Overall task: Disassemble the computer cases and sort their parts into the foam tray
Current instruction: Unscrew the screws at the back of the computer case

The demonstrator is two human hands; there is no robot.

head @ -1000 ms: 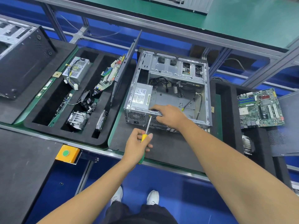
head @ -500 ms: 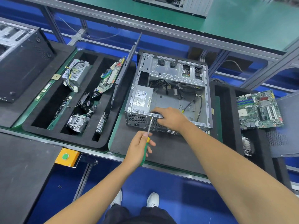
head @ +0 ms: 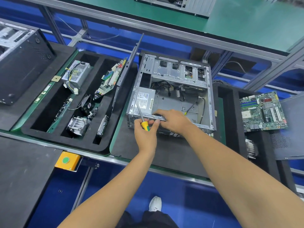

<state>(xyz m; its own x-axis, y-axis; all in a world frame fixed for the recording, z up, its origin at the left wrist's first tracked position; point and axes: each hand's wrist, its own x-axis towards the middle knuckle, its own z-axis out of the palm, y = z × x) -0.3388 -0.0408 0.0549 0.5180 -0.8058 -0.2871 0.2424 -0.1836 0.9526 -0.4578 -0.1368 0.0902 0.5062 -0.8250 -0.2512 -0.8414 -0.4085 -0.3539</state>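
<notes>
An open grey computer case (head: 209, 99) lies on a black mat, its power supply (head: 145, 101) still inside at the near left corner. My left hand (head: 145, 134) grips a yellow-and-green screwdriver (head: 142, 120) whose shaft points up over the power supply. My right hand (head: 172, 120) holds the case's near rim beside it, fingers curled over the metal edge. To the left lies the black foam tray (head: 105, 145) with a power supply (head: 77, 74), a circuit board (head: 109, 81), a fan, a heatsink (head: 78, 125) and a drive.
A black computer case (head: 21, 66) stands at the far left. A green motherboard (head: 261, 111) lies at the right on another black tray. A case side panel (head: 130, 61) leans between tray and case. A yellow box with a green button (head: 66, 161) sits at the bench edge.
My left hand rose to the case's near rim and tilted the screwdriver, so its shaft now points up over the power supply. My right hand stayed on the rim.
</notes>
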